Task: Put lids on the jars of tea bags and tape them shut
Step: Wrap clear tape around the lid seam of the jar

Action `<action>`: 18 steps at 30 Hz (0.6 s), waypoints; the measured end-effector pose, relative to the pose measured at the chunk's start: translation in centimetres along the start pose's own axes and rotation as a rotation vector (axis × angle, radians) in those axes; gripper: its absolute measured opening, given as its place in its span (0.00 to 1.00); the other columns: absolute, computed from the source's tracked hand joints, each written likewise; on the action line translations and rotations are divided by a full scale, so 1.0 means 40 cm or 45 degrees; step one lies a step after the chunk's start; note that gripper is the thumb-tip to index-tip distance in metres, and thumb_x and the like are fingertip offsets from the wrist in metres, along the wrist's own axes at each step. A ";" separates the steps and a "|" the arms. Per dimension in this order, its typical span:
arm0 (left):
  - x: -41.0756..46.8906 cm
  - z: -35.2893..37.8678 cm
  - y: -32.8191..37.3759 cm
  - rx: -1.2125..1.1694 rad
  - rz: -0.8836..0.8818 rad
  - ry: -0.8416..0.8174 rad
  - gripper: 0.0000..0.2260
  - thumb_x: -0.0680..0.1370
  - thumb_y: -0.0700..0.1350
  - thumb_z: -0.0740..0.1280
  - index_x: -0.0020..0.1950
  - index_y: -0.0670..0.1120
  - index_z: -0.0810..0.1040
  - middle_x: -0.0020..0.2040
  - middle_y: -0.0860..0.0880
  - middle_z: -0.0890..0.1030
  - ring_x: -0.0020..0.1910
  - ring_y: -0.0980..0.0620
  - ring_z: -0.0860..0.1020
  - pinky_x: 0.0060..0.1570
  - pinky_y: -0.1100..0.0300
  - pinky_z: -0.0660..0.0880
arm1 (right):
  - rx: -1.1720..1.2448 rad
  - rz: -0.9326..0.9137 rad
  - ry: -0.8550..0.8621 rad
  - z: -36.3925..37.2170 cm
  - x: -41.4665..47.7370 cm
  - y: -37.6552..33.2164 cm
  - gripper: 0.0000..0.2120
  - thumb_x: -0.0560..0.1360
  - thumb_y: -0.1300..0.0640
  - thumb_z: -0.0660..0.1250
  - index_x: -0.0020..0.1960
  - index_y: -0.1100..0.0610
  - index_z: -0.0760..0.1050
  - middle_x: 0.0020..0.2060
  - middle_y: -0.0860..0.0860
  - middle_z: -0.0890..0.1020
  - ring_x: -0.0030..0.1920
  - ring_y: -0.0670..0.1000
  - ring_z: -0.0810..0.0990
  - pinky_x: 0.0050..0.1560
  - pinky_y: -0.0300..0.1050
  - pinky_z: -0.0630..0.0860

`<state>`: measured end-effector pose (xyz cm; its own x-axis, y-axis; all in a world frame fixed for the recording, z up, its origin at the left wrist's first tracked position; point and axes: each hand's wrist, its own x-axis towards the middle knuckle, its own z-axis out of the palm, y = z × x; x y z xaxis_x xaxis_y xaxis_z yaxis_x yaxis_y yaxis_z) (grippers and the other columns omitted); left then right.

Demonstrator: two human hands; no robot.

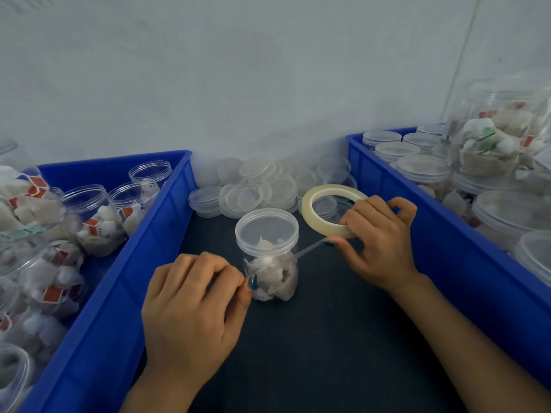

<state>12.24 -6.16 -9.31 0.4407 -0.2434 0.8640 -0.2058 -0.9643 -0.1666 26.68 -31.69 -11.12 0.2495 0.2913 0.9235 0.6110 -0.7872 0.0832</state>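
Observation:
A clear plastic jar [272,275] of tea bags stands on the dark table with a clear lid [266,229] on top. My right hand [378,239] grips a roll of clear tape [328,210] just right of the jar. A strip of tape [310,248] runs from the roll across the front of the jar to my left hand [193,305], which pinches its free end beside the jar's left side.
A pile of loose clear lids [256,189] lies behind the jar against the wall. A blue crate [119,293] on the left holds open jars of tea bags. A blue crate [447,234] on the right holds lidded jars.

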 end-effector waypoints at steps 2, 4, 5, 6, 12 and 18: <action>0.001 0.004 -0.002 0.001 -0.011 -0.017 0.12 0.79 0.48 0.63 0.40 0.44 0.81 0.42 0.47 0.79 0.44 0.49 0.71 0.43 0.55 0.64 | 0.008 0.014 -0.014 0.003 -0.004 -0.001 0.25 0.82 0.38 0.57 0.39 0.56 0.77 0.39 0.49 0.79 0.44 0.52 0.76 0.52 0.52 0.60; 0.003 0.008 -0.005 -0.003 -0.031 -0.028 0.12 0.79 0.48 0.63 0.40 0.44 0.81 0.42 0.47 0.79 0.44 0.49 0.71 0.43 0.55 0.65 | 0.006 0.031 -0.021 0.005 -0.004 -0.001 0.25 0.82 0.38 0.58 0.39 0.56 0.77 0.39 0.49 0.79 0.44 0.52 0.75 0.51 0.52 0.60; 0.004 0.011 -0.007 -0.004 -0.043 -0.030 0.12 0.79 0.48 0.63 0.40 0.44 0.81 0.42 0.47 0.79 0.44 0.49 0.71 0.43 0.55 0.65 | 0.005 0.039 -0.023 0.005 -0.003 -0.001 0.25 0.82 0.38 0.58 0.39 0.56 0.77 0.39 0.49 0.78 0.44 0.52 0.75 0.51 0.52 0.60; 0.004 0.014 -0.009 -0.002 -0.052 -0.032 0.12 0.79 0.48 0.63 0.40 0.44 0.80 0.42 0.47 0.78 0.44 0.49 0.71 0.43 0.55 0.64 | 0.006 0.045 -0.025 0.007 -0.003 -0.002 0.25 0.82 0.38 0.58 0.39 0.56 0.76 0.39 0.49 0.78 0.44 0.52 0.75 0.51 0.52 0.60; 0.006 0.033 -0.022 -0.019 -0.130 -0.082 0.13 0.80 0.49 0.62 0.41 0.44 0.79 0.43 0.47 0.78 0.42 0.48 0.74 0.40 0.56 0.67 | 0.022 0.105 -0.071 0.014 0.000 -0.015 0.24 0.82 0.37 0.58 0.41 0.54 0.76 0.40 0.48 0.78 0.45 0.52 0.76 0.51 0.51 0.58; 0.014 0.034 -0.018 -0.162 -0.456 -0.320 0.15 0.83 0.57 0.59 0.49 0.47 0.77 0.48 0.50 0.76 0.43 0.50 0.76 0.36 0.56 0.71 | 0.050 0.159 -0.128 0.016 0.000 -0.020 0.20 0.80 0.38 0.60 0.43 0.54 0.77 0.43 0.48 0.79 0.46 0.52 0.76 0.52 0.49 0.55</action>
<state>13.81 -5.72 -9.33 0.6986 0.0703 0.7120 -0.1008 -0.9756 0.1952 26.69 -30.71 -11.43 0.3980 0.2471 0.8835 0.5992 -0.7992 -0.0464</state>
